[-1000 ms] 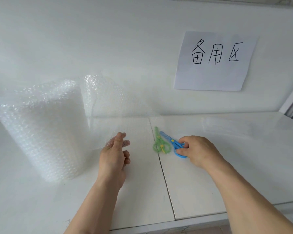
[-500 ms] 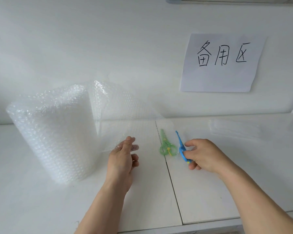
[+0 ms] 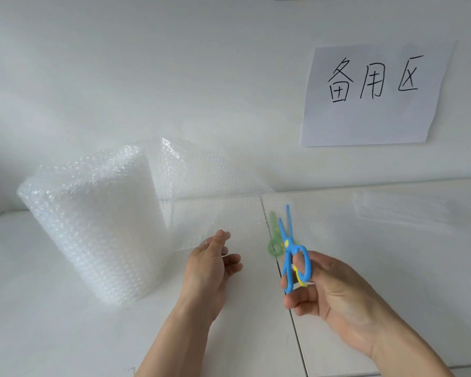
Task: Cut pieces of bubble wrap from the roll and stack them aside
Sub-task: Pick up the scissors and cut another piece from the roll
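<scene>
While our right hand [image 3: 335, 297] holds the blue scissors [image 3: 292, 257] lifted off the desk [image 3: 52, 336], fingers curled through the handle loops and blades slightly parted, pointing away from us, no cut has begun. Our left hand [image 3: 210, 265] pinches the near edge of the loose sheet [image 3: 218, 213] between thumb and fingers; that grip lies left of the scissor grip, with a clear gap between them. Left of the pinch stands the roll [image 3: 93, 227], upright, from which the sheet runs out behind and flat across the desk. Just beyond the scissor grip, green scissors [image 3: 274, 238] lie on the desk, partly under the sheet's far edge. Well to the right of that grip, a pale flat patch [image 3: 408, 213] may be cut pieces already stacked; we cannot tell. A paper sign [image 3: 373, 93] hangs on the wall above. We judge the step in hand to be readying the tool. The next move calls for keeping the sheet taut at the pinch, opening the blades wider, and bringing them leftward onto the sheet's edge.
</scene>
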`<state>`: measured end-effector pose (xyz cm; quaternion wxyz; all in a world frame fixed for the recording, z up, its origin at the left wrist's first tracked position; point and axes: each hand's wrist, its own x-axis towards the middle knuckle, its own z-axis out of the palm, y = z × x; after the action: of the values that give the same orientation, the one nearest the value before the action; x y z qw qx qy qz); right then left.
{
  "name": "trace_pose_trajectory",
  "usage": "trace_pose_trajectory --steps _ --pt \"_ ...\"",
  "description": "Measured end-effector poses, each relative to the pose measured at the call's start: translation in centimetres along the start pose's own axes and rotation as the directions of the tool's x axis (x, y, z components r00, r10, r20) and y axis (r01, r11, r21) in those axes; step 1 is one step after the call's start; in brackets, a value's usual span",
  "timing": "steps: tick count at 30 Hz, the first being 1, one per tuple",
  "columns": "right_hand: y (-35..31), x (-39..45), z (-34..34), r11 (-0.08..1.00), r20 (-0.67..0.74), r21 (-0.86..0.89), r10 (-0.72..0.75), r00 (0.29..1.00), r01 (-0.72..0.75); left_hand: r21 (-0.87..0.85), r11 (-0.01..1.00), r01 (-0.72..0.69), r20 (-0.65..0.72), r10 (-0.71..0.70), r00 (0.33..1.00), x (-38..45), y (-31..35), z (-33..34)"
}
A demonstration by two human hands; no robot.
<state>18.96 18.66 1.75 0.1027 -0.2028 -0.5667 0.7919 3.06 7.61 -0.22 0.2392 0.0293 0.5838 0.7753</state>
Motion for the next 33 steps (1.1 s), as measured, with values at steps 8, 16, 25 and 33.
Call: trace_pose_trajectory --steps 8,16,25,33 --pt "1.1 -1.3 1.8 0.983 0.150 -0.106 0.166 0.975 -0.151 0.033 0.998 -0.049 0.014 0.049 0.999 -0.2 0.1 0.3" --pt "1.1 -0.9 2.0 0.981 0.119 -0.093 0.183 0.976 -0.172 -0.017 0.998 -0.063 0.006 0.063 0.998 -0.4 0.0 0.8" --pt "1.1 0.0 3.3 0.988 0.118 -0.030 0.153 0.981 -0.150 -0.116 0.993 -0.014 0.058 0.021 0.998 -0.9 -0.2 1.1" --pt "1.3 0.5 4.0 0.994 0.104 0.030 0.098 0.990 -0.102 -0.110 0.994 -0.022 0.052 0.028 0.998 -1.1 -0.4 1.0"
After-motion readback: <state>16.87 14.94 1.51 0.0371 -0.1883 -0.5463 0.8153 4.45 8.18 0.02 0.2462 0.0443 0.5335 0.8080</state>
